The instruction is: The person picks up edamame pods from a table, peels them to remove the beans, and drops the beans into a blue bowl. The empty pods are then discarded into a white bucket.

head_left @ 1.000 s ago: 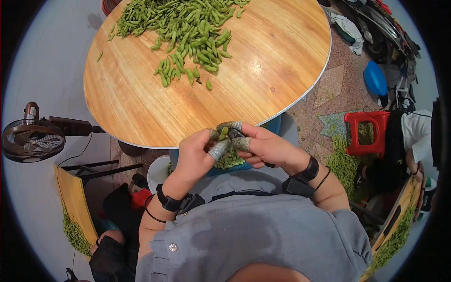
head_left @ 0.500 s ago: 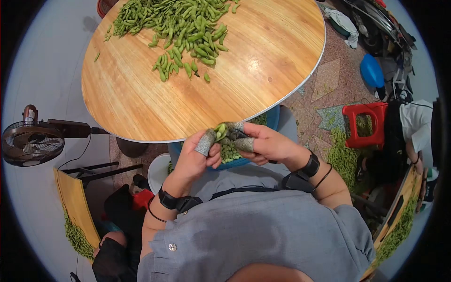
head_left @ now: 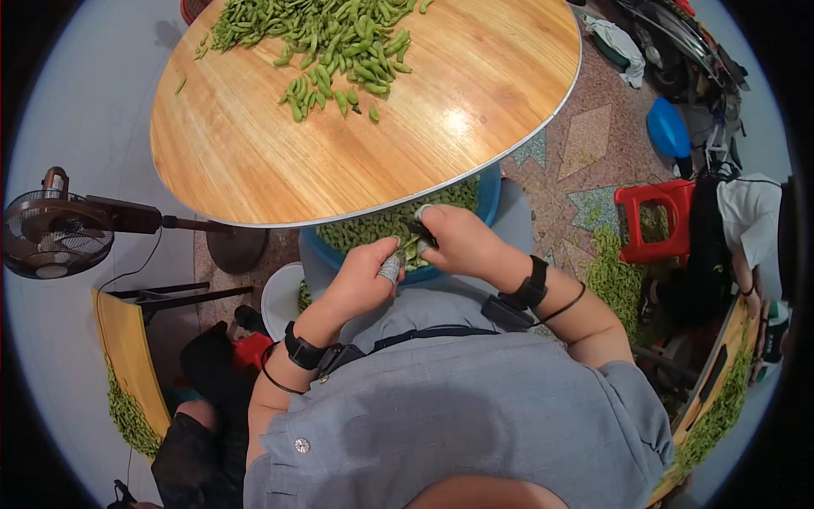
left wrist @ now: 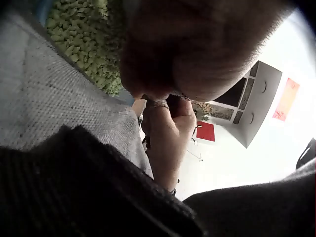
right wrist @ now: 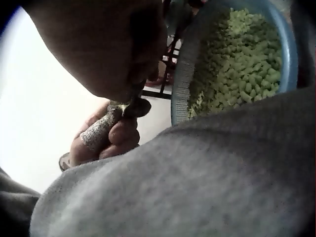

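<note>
Over the blue basin [head_left: 489, 199] of shelled green beans [head_left: 360, 233], my two hands meet around a green bean pod [head_left: 413, 248]. My left hand [head_left: 360, 278] pinches it between thumb and curled fingers, and a grey wrap covers the thumb. From the other side my right hand [head_left: 466, 243] grips it with wrapped fingertips; a dark piece shows by that thumb. In the right wrist view the left hand's wrapped thumb [right wrist: 101, 132] is up against the right hand [right wrist: 106, 49]. Most of the pod is hidden by the fingers.
A round wooden table [head_left: 280, 161] bears a heap of bean pods [head_left: 326, 42]. On the left are a fan [head_left: 59, 231] and a white bucket [head_left: 275, 297]. A red stool [head_left: 657, 222] and pods on the floor [head_left: 617, 284] lie to the right, with another person [head_left: 750, 216] beyond.
Both hands have come a little lower and nearer the body, over the basin, with the pod between them. The view has shifted, so the table sits higher and more of the basin shows.
</note>
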